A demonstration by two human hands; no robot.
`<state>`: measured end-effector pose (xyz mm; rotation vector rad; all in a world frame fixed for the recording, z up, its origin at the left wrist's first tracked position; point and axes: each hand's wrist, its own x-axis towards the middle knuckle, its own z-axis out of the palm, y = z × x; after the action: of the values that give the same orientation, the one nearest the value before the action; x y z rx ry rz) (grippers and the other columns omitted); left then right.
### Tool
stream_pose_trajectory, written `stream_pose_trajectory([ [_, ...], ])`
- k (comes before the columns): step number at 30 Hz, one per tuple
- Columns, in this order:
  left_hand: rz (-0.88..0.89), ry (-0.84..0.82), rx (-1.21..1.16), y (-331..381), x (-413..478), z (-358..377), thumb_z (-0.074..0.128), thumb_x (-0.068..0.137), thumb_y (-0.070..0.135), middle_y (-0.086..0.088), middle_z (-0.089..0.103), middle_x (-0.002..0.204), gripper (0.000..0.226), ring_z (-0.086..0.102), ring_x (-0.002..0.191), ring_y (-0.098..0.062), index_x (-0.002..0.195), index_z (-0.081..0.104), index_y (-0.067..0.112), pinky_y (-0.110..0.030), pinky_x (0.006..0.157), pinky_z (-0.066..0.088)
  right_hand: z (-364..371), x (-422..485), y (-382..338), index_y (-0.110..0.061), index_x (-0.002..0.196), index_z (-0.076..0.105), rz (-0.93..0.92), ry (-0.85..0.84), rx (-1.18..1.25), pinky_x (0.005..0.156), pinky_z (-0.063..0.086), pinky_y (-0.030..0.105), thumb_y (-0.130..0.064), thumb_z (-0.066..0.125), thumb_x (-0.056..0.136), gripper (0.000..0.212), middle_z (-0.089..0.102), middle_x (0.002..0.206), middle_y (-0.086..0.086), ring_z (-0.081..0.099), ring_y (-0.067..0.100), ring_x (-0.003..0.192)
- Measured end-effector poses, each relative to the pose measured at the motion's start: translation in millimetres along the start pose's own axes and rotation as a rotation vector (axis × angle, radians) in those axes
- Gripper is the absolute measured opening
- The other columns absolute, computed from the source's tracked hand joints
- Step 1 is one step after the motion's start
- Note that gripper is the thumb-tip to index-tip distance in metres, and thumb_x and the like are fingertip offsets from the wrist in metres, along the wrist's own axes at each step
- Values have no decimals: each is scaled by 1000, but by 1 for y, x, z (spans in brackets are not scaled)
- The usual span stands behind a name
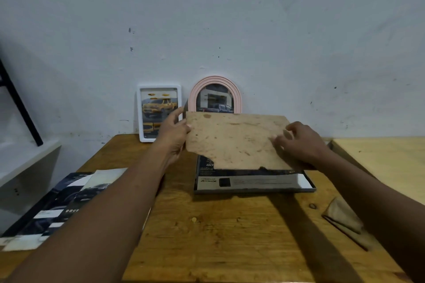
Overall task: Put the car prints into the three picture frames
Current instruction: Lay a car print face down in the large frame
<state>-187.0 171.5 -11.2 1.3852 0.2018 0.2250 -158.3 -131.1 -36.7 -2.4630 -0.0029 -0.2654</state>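
Observation:
Both hands hold a stained brown backing board (234,140), tilted above a dark flat frame (310,187) that lies face down on the wooden table. My left hand (172,135) grips the board's left edge and my right hand (299,142) grips its right side. A car print (248,181) lies inside the flat frame, partly hidden by the board. A white frame (158,112) with a yellow truck print and a pink arched frame (215,95) with a dark truck print stand against the wall.
Car brochures (62,204) lie at the table's left edge. A brown folded stand piece (345,220) rests at the right. A lighter wooden table (386,161) adjoins on the right, a white shelf (27,158) on the left.

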Motion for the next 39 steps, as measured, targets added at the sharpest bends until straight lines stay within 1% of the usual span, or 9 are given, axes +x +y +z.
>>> stream_pose_trajectory([
  [3,60,25,155,-6,-19,-20,46,99,-12,-4,45,155,68,58,108,-13,156,35,23,-21,59,57,4,-20,7,-15,138,48,48,-2,139,84,45,35,-39,65,92,54,53,140,10,53,25,116],
  [6,149,42,439,-27,-45,-37,49,96,-12,-1,40,159,71,62,99,-13,156,35,24,-17,53,48,15,-57,7,-17,129,57,-21,73,-4,83,44,32,-34,65,92,42,56,135,8,55,23,114],
  [9,183,73,712,-52,-77,-51,59,95,3,-3,44,156,66,51,133,-22,154,38,25,-25,94,47,27,-100,9,-25,116,61,-14,29,-151,81,50,36,-43,66,88,34,53,131,5,53,18,101],
  [11,143,81,828,-68,-97,-59,65,94,14,-1,48,153,66,46,138,-23,153,40,27,-36,108,40,30,-126,13,-27,114,60,14,-7,-214,77,50,36,-46,64,87,33,51,130,3,52,16,96],
  [14,131,63,967,-86,-123,-69,68,91,25,0,55,147,62,52,132,-23,149,45,31,-38,107,44,30,-158,23,-29,110,59,-3,6,-274,76,48,38,-50,59,86,32,51,125,3,57,24,97],
  [18,175,5,1045,-94,-145,-69,66,94,25,-4,56,143,59,52,130,-23,149,46,23,-25,98,38,30,-188,33,-30,106,56,8,-57,-329,78,51,40,-53,52,87,30,52,121,2,58,25,98],
  [27,242,-73,1727,-89,-149,-46,47,96,46,-8,60,134,47,48,127,-32,139,50,28,-46,100,42,27,-189,32,-31,113,58,-12,-121,-583,94,44,47,-61,42,89,41,60,123,0,47,31,120],
  [34,329,-127,1343,-86,-95,-27,55,96,45,-6,61,134,46,56,119,-28,136,52,23,-44,94,51,16,-114,42,-24,126,53,73,-33,-300,87,52,45,-59,58,87,53,61,122,5,55,26,109],
  [39,227,-231,1226,-95,-53,-16,49,101,49,-3,40,158,64,40,142,-27,157,28,27,-48,113,39,23,-66,57,-23,121,47,194,-82,-224,85,53,47,-63,54,87,53,63,118,7,59,27,102],
])
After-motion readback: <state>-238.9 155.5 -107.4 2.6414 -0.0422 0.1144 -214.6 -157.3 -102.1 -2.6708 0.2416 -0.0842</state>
